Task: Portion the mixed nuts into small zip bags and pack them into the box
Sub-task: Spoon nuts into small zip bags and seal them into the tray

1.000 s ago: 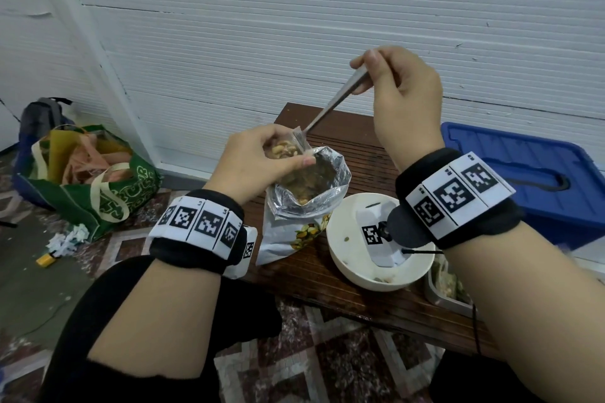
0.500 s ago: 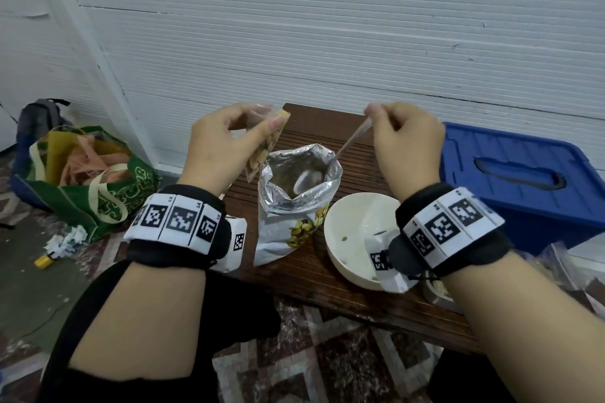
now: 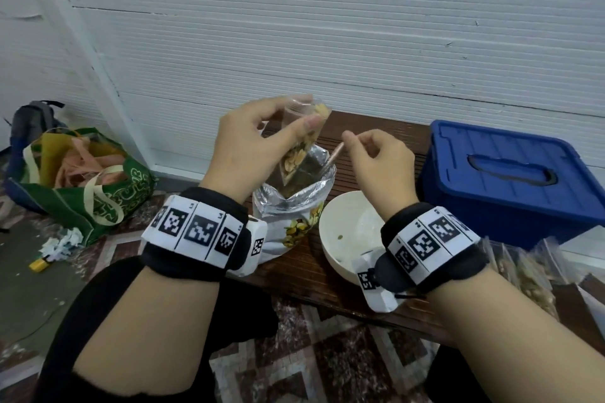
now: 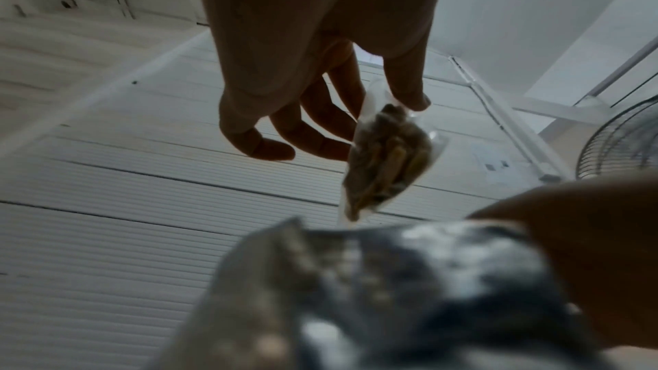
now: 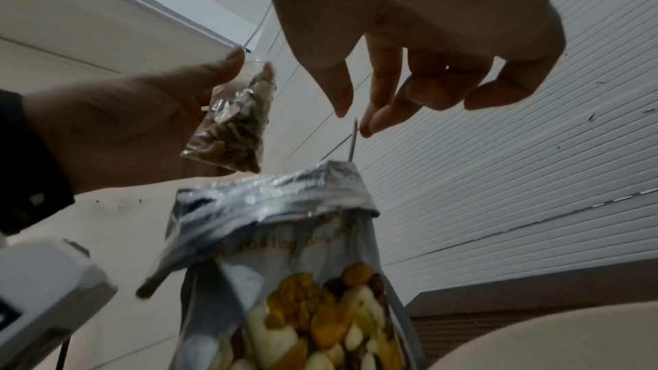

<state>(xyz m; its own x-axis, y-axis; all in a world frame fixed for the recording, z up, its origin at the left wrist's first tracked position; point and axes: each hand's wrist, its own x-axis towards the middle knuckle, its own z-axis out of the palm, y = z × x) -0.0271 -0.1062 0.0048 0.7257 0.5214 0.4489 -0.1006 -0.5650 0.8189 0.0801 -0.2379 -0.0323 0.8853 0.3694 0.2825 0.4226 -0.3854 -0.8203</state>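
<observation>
Above the foil bag (image 3: 293,203), your left hand (image 3: 252,150) pinches the filled zip bag (image 3: 299,149) tilted, mouth up – your right hand (image 3: 376,163), just beside it with the spoon (image 3: 334,159) barely pinched, is nearest to seal it.

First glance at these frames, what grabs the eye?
The left hand holds a small zip bag of nuts up over the open foil pouch at the middle of the table. Beside it, the right hand hangs just over the end of a spoon that stands in the pouch; whether it touches is unclear. A blue box, lid on, sits at the right, with a white bowl in front.
</observation>
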